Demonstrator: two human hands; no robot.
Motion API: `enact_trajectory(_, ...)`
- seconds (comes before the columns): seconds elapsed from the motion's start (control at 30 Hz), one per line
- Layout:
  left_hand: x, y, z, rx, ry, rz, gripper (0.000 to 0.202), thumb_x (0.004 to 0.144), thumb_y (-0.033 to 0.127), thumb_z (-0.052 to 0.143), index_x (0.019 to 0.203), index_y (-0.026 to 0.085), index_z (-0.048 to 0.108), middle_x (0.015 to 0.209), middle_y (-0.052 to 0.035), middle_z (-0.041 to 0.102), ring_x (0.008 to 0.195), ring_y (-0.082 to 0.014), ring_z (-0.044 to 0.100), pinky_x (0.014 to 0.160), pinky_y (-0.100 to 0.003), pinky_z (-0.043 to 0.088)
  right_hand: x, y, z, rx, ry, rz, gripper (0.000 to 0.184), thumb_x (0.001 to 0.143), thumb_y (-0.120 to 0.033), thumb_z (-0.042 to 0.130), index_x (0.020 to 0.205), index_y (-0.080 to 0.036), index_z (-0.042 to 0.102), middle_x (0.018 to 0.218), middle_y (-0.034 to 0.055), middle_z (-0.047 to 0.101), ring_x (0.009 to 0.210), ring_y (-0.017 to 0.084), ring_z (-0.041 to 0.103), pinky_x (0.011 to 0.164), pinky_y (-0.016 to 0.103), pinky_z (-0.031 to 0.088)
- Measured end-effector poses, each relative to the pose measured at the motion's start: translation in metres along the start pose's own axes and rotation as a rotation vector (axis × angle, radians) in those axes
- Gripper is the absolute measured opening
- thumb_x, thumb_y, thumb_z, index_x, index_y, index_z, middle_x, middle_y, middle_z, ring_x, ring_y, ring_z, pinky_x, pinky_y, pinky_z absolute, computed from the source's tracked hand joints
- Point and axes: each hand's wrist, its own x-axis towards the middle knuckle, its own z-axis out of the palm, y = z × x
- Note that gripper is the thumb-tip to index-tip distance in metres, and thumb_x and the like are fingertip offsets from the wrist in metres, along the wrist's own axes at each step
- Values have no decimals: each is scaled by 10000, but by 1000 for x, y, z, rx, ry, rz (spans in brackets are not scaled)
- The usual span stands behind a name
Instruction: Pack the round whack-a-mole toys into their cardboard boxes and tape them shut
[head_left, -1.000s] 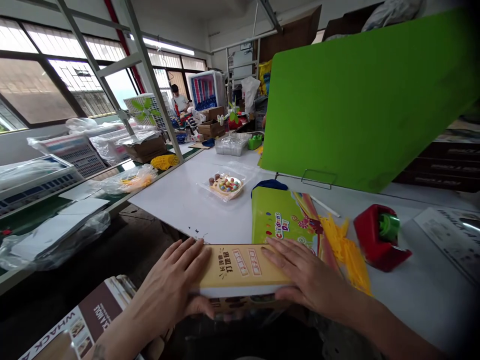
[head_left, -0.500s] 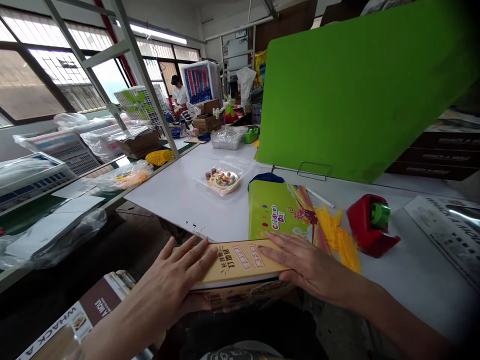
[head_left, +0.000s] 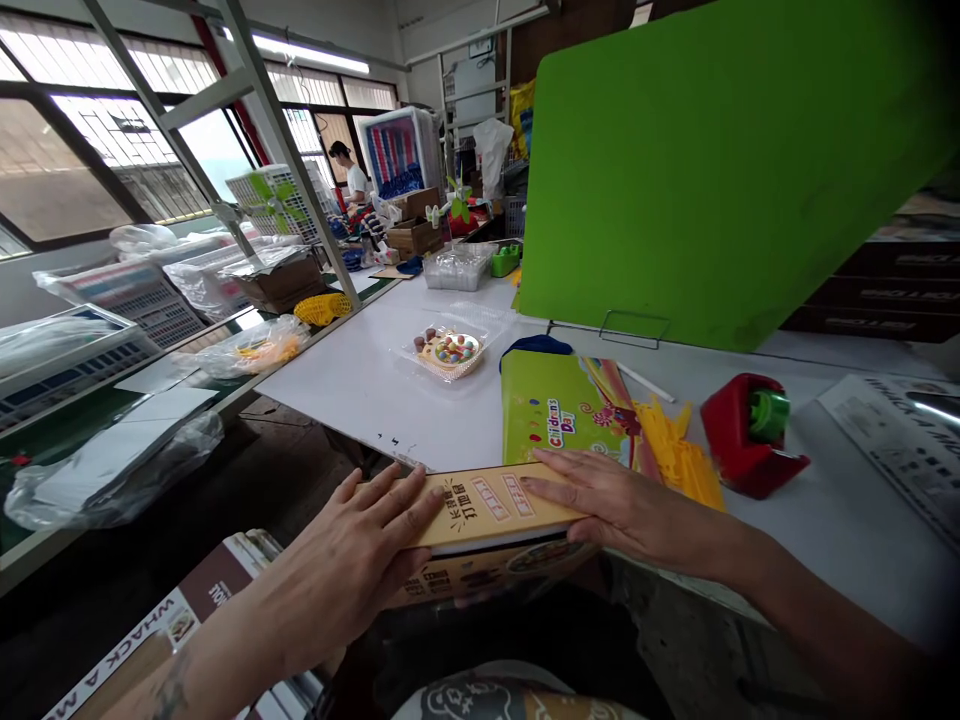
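Note:
A yellow cardboard game box [head_left: 487, 505] with printed Chinese characters stands on its edge in front of me, at the near side of the table. My left hand [head_left: 367, 550] grips its left end, fingers spread over the top side and thumb down on the near face. At the other end my right hand [head_left: 626, 505] holds it the same way, fingertips lying on the printed top. Just behind the box lies a green Children's Day package [head_left: 536, 405], with yellow plastic pieces [head_left: 679, 455] beside it.
A red tape dispenser [head_left: 750, 435] stands at the right. A clear plastic tray with a toy [head_left: 450, 350] lies mid-table. A large green board [head_left: 697, 180] rises behind. Stacked Whack a Mole boxes [head_left: 157, 640] are at lower left. A person [head_left: 352, 175] sits far back.
The view has shifted slightly. Both hands keep hold of the box, which sits a little higher and further right in the picture. The far person's head has turned.

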Motion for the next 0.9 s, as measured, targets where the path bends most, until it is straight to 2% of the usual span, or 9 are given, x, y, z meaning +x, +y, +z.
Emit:
enact_trajectory(0.13, -2, -3, -1, -64, -125, 32, 572, 1036, 376, 385, 1575, 277, 218, 1581, -71, 404, 1448, -306, 390, 1120, -624, 391, 1, 0, -5, 43, -46, 6, 541, 1012, -511, 431, 1534, -386, 360, 1607, 108, 341, 1461, 345, 354, 1141, 607, 368)
enact_trajectory(0.23, -3, -2, -6, -76, -171, -2, 561, 1038, 273, 325, 1582, 262, 188, 1612, -87, 337, 1482, -325, 310, 1122, -681, 345, 2, 0, -4, 22, -39, -24, 540, 1015, -504, 431, 1535, -380, 358, 1604, 116, 344, 1463, 353, 347, 1138, 620, 363)
enact_trajectory(0.3, -3, 1, -10, -86, -214, 3, 586, 1027, 219, 291, 1590, 273, 139, 1638, -75, 274, 1499, -333, 262, 1117, -686, 348, 2, 0, -1, -12, -12, -57, 545, 1016, -497, 430, 1541, -375, 346, 1604, 121, 343, 1463, 351, 347, 1137, 617, 367)
enact_trajectory(0.43, -2, 10, -9, -79, -273, 27, 649, 1005, 283, 371, 1597, 257, 107, 1659, -67, 220, 1510, -370, 219, 1121, -700, 331, 2, 3, 2, -93, 40, -102, 553, 1020, -469, 441, 1551, -376, 320, 1599, 108, 356, 1447, 320, 386, 1119, 563, 424)
enact_trajectory(0.53, -4, 14, 1, 0, -245, -23, 685, 973, 207, 402, 1596, 244, 122, 1662, -77, 208, 1510, -396, 199, 1128, -740, 260, 1, -2, 3, -204, 86, -151, 561, 1019, -452, 450, 1556, -354, 321, 1583, 118, 382, 1427, 311, 421, 1087, 541, 471)
enact_trajectory(0.63, -10, 1, 10, 9, -230, -29, 716, 966, 179, 406, 1600, 254, 83, 1669, -74, 187, 1520, -366, 190, 1152, -679, 278, 0, -14, 12, -369, 232, -152, 661, 981, -466, 530, 1572, -273, 305, 1550, 151, 428, 1402, 348, 450, 1076, 580, 473)
enact_trajectory(0.77, -20, -28, 19, -16, -163, -8, 709, 1000, 277, 423, 1601, 271, 47, 1661, -75, 223, 1508, -328, 256, 1155, -615, 319, 1, -32, 39, -502, 557, -115, 676, 958, -67, 505, 1580, -153, 255, 1438, 132, 570, 1370, 269, 503, 1130, 474, 455)
enact_trajectory(0.83, -21, -30, 25, 28, -67, -52, 649, 1011, 334, 429, 1593, 269, 152, 1621, -84, 333, 1468, -363, 334, 1146, -680, 274, 5, -36, 51, -488, 649, -119, 668, 923, 39, 443, 1558, -123, 311, 1397, 116, 609, 1357, 243, 518, 1125, 442, 464)
enact_trajectory(0.9, -14, -19, 32, 75, 70, -100, 543, 1013, 329, 436, 1543, 278, 329, 1547, -70, 468, 1414, -365, 420, 1154, -705, 221, 10, -36, 58, -450, 679, -119, 618, 911, 47, 440, 1506, -119, 420, 1390, 107, 617, 1351, 238, 524, 1120, 442, 471)
